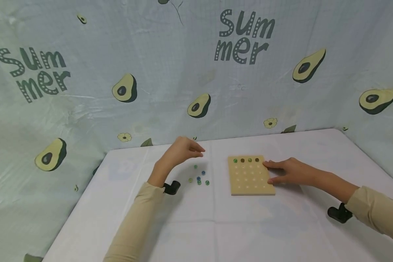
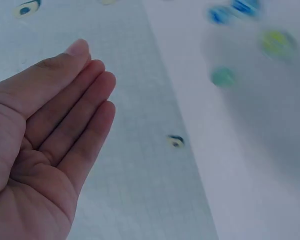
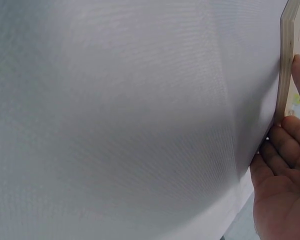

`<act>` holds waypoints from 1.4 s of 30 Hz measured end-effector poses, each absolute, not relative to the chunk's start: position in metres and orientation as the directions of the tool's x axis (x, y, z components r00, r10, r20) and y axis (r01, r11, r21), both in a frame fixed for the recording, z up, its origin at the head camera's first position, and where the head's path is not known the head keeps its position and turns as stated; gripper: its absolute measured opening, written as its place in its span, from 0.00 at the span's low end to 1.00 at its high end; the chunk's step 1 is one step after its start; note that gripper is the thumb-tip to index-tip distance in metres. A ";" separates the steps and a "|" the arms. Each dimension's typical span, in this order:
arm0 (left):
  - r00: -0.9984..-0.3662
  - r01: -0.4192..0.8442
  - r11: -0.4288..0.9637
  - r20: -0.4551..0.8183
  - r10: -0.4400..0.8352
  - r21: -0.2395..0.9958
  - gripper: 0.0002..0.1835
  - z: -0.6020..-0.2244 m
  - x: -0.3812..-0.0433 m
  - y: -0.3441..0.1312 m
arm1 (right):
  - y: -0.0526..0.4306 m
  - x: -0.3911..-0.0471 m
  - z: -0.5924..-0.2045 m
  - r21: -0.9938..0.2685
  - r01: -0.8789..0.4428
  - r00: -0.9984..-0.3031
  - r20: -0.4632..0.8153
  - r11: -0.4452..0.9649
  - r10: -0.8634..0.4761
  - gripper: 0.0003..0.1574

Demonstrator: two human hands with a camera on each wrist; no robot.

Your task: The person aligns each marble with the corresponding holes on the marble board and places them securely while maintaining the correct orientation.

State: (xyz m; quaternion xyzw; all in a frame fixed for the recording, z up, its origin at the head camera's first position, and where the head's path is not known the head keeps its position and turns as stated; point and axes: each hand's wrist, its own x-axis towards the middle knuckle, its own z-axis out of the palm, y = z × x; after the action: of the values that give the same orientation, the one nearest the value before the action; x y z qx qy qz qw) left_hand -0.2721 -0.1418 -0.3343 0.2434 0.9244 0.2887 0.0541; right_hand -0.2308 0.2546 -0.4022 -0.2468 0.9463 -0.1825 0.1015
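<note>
A square wooden board point(image 1: 252, 189) with rows of shallow round hollows lies on the table; several green and brown marbles point(image 1: 250, 160) sit in its far row. My right hand point(image 1: 289, 171) holds the board's right edge, with the thumb and a finger spread along it. In the right wrist view, the fingers point(image 3: 285, 150) meet the side of the board point(image 3: 286, 65). My left hand point(image 1: 183, 151) hovers above and behind a loose group of marbles point(image 1: 203, 173), fingers relaxed. The left wrist view shows its palm point(image 2: 45, 175) with nothing visible in it.
A white cloth covers the table point(image 1: 183, 236). Behind it hangs a pale curtain point(image 1: 163, 62) printed with avocados and lettering. The loose green, blue and yellowish marbles lie left of the board. Black devices point(image 1: 172, 187) are worn at both wrists.
</note>
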 end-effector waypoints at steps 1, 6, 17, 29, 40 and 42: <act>-0.877 0.419 0.724 0.037 0.480 0.548 0.11 -0.336 -0.270 -0.149 | 0.255 -0.231 -0.403 -0.388 -0.433 -0.858 -0.100 0.813 -0.505 0.55; -0.857 0.485 0.743 0.082 0.509 0.461 0.13 -0.348 -0.266 -0.168 | 0.256 -0.230 -0.400 -0.376 -0.438 -0.858 -0.095 0.816 -0.505 0.54; -0.796 0.576 0.699 0.093 0.599 0.425 0.14 -0.365 -0.278 -0.182 | 0.257 -0.230 -0.402 -0.393 -0.447 -0.852 -0.089 0.804 -0.517 0.53; -0.777 0.582 0.701 0.025 0.629 0.412 0.10 -0.380 -0.289 -0.179 | 0.262 -0.235 -0.407 -0.379 -0.462 -0.848 -0.077 0.802 -0.525 0.52; -0.773 0.582 0.697 0.019 0.634 0.418 0.09 -0.387 -0.294 -0.182 | 0.259 -0.234 -0.408 -0.370 -0.444 -0.859 -0.083 0.816 -0.505 0.53; -0.770 0.585 0.695 0.020 0.637 0.418 0.09 -0.387 -0.294 -0.182 | 0.258 -0.234 -0.407 -0.371 -0.442 -0.861 -0.079 0.816 -0.503 0.53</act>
State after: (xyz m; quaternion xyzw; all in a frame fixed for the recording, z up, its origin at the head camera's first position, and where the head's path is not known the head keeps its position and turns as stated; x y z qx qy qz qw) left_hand -0.2945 -0.1822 -0.3873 0.3328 0.9183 0.2048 0.0632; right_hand -0.2342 0.2581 -0.4074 -0.2489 0.9490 -0.1729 0.0871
